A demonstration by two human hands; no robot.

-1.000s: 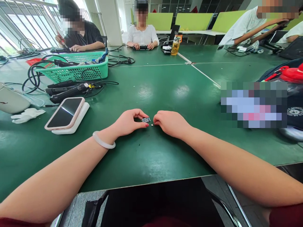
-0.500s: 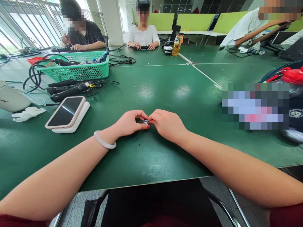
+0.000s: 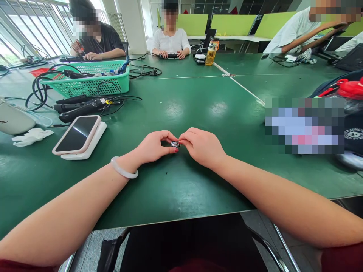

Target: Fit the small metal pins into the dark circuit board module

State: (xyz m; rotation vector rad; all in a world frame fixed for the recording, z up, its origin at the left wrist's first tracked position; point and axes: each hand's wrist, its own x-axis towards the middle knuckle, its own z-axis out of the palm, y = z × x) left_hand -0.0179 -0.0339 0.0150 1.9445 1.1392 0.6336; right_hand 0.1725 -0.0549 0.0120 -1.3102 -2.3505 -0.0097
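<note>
Over the near middle of the green table (image 3: 198, 181), a small silver-and-dark patterned metal piece (image 3: 174, 144) is held up between my two hands; its exact kind is too small to tell. My left hand (image 3: 151, 147) pinches it between the thumb below and the fingers above, closed from the left. From the right, my right hand (image 3: 202, 147) has thumb and forefinger pressed together at the piece's upper right edge. The right fingertips partly hide that edge, and its other fingers are curled under. A pale bracelet (image 3: 124, 169) circles my left wrist.
Left of my hands lies a phone (image 3: 77, 134) on a white box (image 3: 98, 140). Behind it are black cabled devices (image 3: 82, 109) and a green basket (image 3: 113, 84). A bottle (image 3: 210, 54) stands at the far side. Bags (image 3: 354, 117) lie right. Several people sit around the table.
The metal piece has turned slightly, showing more of its patterned face. My right fingertips have shifted a little toward its upper edge. The whole view has moved very slightly.
</note>
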